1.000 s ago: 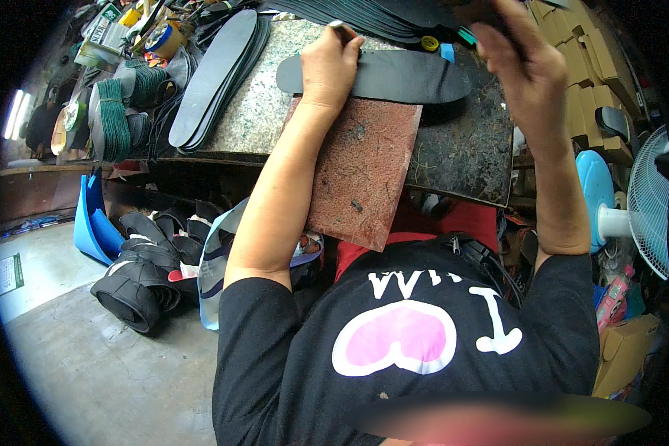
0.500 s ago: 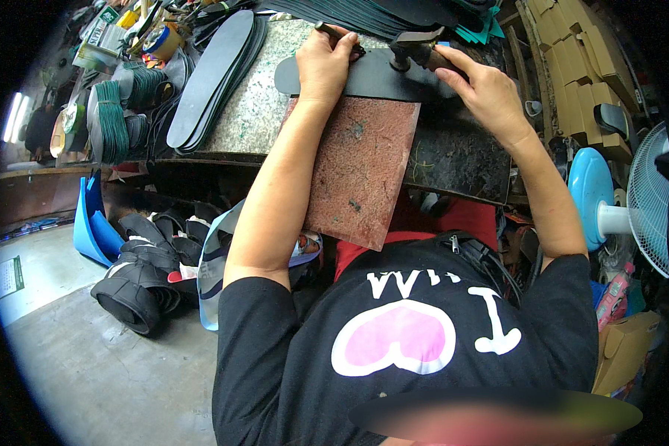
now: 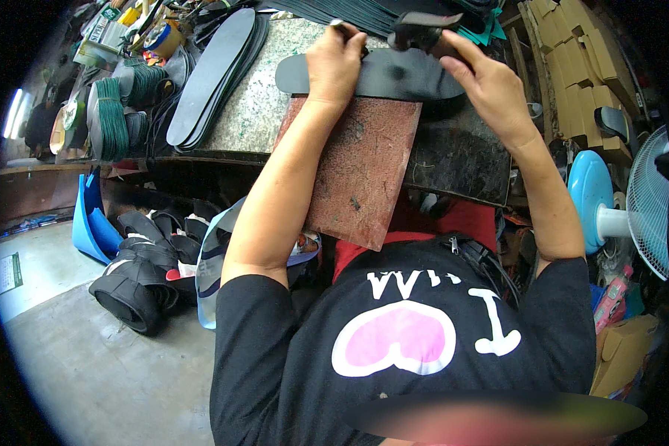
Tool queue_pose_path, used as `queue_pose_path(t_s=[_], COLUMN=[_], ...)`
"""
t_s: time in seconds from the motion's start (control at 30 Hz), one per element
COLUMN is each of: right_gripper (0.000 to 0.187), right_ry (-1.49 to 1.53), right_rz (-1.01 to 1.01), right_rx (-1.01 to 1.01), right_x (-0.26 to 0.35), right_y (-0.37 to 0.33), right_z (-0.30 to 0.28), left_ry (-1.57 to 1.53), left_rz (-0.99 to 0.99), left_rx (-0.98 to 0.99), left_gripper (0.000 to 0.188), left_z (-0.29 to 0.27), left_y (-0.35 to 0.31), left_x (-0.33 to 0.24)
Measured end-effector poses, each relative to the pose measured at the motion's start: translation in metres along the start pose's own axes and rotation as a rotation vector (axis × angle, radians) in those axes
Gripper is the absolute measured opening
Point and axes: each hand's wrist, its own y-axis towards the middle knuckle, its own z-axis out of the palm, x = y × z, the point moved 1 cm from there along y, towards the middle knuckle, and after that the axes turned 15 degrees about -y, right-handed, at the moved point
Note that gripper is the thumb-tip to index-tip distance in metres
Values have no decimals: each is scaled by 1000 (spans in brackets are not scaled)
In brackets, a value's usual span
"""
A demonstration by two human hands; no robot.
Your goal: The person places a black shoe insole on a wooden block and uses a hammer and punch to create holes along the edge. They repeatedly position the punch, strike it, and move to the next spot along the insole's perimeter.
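Observation:
A dark grey sole-shaped sheet (image 3: 383,82) lies crosswise on the workbench, its near edge beside a reddish-brown board (image 3: 364,163). My left hand (image 3: 334,63) is closed over the sheet's left part, gripping a short rod-shaped tool (image 3: 339,25) whose top end pokes out above the fingers; its lower end is hidden. In my right hand (image 3: 494,89) is a hammer (image 3: 424,31), held by its handle, the head raised above the sheet's far edge. A small dark round mark shows on the sheet below the hammer.
Stacked grey soles (image 3: 214,82) lie to the left, near bundles of green-edged strips (image 3: 110,119). Cardboard boxes (image 3: 583,74) and a blue-and-white fan (image 3: 591,201) stand at the right. Black shoe parts (image 3: 137,290) are piled on the floor at left.
The hammer has risen off the sheet and moved slightly away from me. My left hand has shifted a little to the right with the rod-shaped tool.

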Motion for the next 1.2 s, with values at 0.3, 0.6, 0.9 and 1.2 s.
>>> queue_pose_path(t_s=[0.3,0.6,0.9,1.2], right_gripper=[42,38,39,43], right_ry=[-181,-116,453,-162], right_rz=[-47,-121,-151,27], right_rx=[102,14,-469,160], right_x=[2,10,40,-6], right_y=[-8,4,22,0], right_z=[11,-9,-62,18], left_ry=[-483,-307,514,-473], left_rz=[-118,-235,359,-234], left_rx=[-158,-148,82,-198], left_gripper=[8,13,21,8], left_z=[-51,-43,-23,-34], left_y=[12,2,-1,3], left_x=[-3,12,-9,11])
